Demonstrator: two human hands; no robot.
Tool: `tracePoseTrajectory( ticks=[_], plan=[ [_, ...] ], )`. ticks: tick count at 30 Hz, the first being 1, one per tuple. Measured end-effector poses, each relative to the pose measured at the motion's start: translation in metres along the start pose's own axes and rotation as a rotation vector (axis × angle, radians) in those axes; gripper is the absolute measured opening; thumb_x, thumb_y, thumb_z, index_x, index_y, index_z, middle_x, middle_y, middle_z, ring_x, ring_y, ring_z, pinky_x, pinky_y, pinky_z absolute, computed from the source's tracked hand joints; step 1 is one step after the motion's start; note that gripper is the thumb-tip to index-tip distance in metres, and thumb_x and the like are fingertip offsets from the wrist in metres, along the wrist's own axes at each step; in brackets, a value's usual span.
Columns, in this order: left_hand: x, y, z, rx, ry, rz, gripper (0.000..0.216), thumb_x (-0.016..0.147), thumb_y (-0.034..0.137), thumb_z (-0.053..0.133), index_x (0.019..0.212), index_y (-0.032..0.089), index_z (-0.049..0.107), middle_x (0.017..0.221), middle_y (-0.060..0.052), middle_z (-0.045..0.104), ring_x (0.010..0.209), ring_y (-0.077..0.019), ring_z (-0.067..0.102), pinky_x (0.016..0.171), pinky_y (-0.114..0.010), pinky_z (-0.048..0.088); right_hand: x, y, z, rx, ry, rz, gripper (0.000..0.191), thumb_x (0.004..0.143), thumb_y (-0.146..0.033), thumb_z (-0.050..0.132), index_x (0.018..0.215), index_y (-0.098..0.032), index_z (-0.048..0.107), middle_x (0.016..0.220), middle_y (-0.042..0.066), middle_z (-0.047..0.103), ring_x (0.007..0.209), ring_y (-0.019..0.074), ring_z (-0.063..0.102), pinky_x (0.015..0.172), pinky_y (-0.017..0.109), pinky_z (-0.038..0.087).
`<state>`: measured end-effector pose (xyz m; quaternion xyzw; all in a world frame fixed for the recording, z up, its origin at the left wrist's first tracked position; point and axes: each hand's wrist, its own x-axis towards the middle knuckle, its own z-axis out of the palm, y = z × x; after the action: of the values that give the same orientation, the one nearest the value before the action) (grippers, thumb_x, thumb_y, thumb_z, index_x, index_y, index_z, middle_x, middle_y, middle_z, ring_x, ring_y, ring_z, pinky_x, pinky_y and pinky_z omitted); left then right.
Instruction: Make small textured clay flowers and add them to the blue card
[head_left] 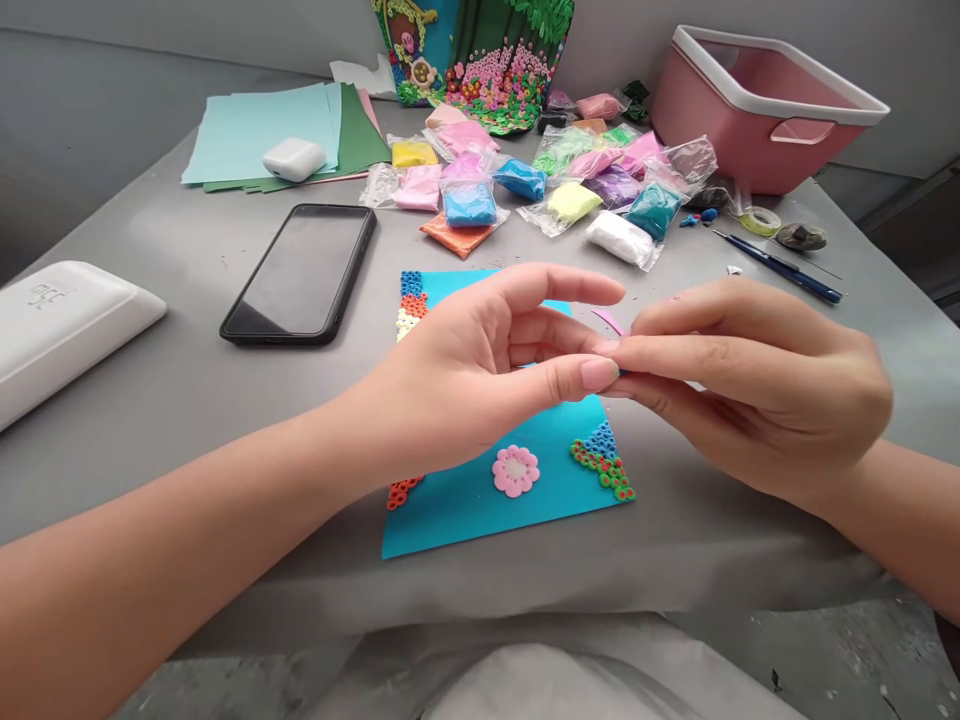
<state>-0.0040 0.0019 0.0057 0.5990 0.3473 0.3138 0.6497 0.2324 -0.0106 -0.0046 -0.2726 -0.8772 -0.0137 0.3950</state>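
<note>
My left hand and my right hand meet fingertip to fingertip above a blue sheet. Between the pinched tips shows a sliver of a small blue piece of clay, mostly hidden by the fingers. The left index finger is stretched out above the pinch. On the sheet below lies a pink clay flower with a pale middle. Small clay rings in blue, green and red fill its near right corner, and more rings run along the left edge, partly covered by my left hand.
Several bags of coloured clay lie behind the sheet. A phone and a white device are at the left, coloured paper with a white case farther back. At right are a pink bin and a blue pen-like tool.
</note>
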Motion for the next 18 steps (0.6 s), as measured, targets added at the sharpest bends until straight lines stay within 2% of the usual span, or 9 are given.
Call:
tracePoseTrajectory(
  ticks=[4, 6, 8, 10, 15, 18],
  plan=[
    [0.000, -0.002, -0.001, -0.043, -0.001, 0.061, 0.036, 0.092, 0.021, 0.085, 0.124, 0.023, 0.068, 0.098, 0.002, 0.085, 0.106, -0.0204, 0.084, 0.087, -0.027, 0.070, -0.002, 0.008, -0.001, 0.042, 0.046, -0.116, 0.036, 0.094, -0.007, 0.080, 0.123, -0.028, 0.081, 0.105, 0.003, 0.084, 0.083, 0.0155, 0.080, 0.071, 0.028, 0.067],
    [0.000, -0.002, -0.001, -0.057, -0.006, 0.057, 0.035, 0.091, 0.020, 0.086, 0.121, 0.023, 0.069, 0.097, 0.003, 0.084, 0.105, -0.0188, 0.084, 0.085, -0.025, 0.069, -0.001, 0.009, 0.001, 0.052, 0.050, -0.112, 0.039, 0.094, -0.003, 0.079, 0.124, -0.027, 0.080, 0.105, 0.002, 0.084, 0.085, 0.0148, 0.080, 0.072, 0.026, 0.067],
    [-0.001, -0.001, 0.000, -0.073, -0.007, 0.042, 0.032, 0.090, 0.019, 0.087, 0.118, 0.023, 0.071, 0.098, 0.003, 0.084, 0.103, -0.0173, 0.084, 0.084, -0.023, 0.069, 0.000, 0.008, 0.003, 0.040, 0.076, -0.095, 0.033, 0.095, -0.004, 0.077, 0.120, -0.027, 0.079, 0.101, 0.002, 0.083, 0.084, 0.0146, 0.079, 0.072, 0.026, 0.067],
    [-0.001, 0.001, 0.001, -0.076, 0.018, 0.020, 0.027, 0.091, 0.021, 0.087, 0.115, 0.022, 0.073, 0.099, 0.003, 0.084, 0.100, -0.0158, 0.084, 0.082, -0.021, 0.069, -0.001, 0.007, 0.006, 0.054, 0.119, -0.054, 0.026, 0.099, -0.008, 0.073, 0.116, -0.028, 0.077, 0.095, 0.001, 0.081, 0.079, 0.0154, 0.077, 0.069, 0.030, 0.065],
    [-0.001, 0.002, 0.000, -0.078, 0.121, -0.018, 0.019, 0.096, 0.027, 0.083, 0.114, 0.023, 0.077, 0.101, 0.002, 0.085, 0.099, -0.0161, 0.084, 0.084, -0.024, 0.071, -0.003, 0.006, 0.011, 0.280, 0.242, 0.237, 0.019, 0.111, -0.023, 0.058, 0.107, -0.030, 0.075, 0.084, 0.001, 0.073, 0.065, 0.0169, 0.069, 0.056, 0.034, 0.055],
    [-0.001, 0.001, -0.003, -0.079, 0.100, -0.044, 0.023, 0.095, 0.029, 0.085, 0.116, 0.024, 0.079, 0.103, 0.002, 0.086, 0.098, -0.0164, 0.085, 0.086, -0.026, 0.072, -0.002, 0.007, 0.009, 0.244, 0.211, 0.201, 0.015, 0.109, -0.026, 0.065, 0.098, -0.028, 0.076, 0.075, 0.000, 0.070, 0.062, 0.0154, 0.065, 0.054, 0.033, 0.050]
  ],
)
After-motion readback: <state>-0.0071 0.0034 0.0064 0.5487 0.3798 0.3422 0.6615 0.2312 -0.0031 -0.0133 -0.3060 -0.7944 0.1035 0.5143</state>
